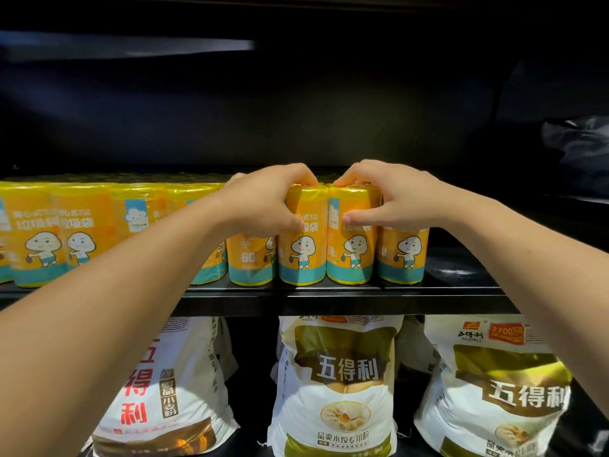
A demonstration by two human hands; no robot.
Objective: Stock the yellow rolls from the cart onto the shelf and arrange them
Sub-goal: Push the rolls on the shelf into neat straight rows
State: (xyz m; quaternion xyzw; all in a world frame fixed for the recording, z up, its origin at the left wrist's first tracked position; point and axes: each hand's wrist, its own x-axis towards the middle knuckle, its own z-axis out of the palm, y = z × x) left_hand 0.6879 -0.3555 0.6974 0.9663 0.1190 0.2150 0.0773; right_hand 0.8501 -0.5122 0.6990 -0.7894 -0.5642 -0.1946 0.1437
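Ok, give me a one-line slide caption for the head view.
Left hand and right hand grip two neighbouring yellow rolls on the shelf, flour bags below.

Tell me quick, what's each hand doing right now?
Left hand: curled round a yellow roll, thumb in front, fingers on top.
Right hand: gripping the next roll the same way.

This is a shop, seen at a stocked display unit. A black shelf board (329,296) runs across the view. On it stand many identical yellow rolls (351,255) in printed retail wrappers, packed side by side with labels facing out and more rows behind. Directly below the shelf board, large flour bags (336,384) of one brand stand side by side, printed fronts outward. Above it rises the unit's dark back panel (296,110).
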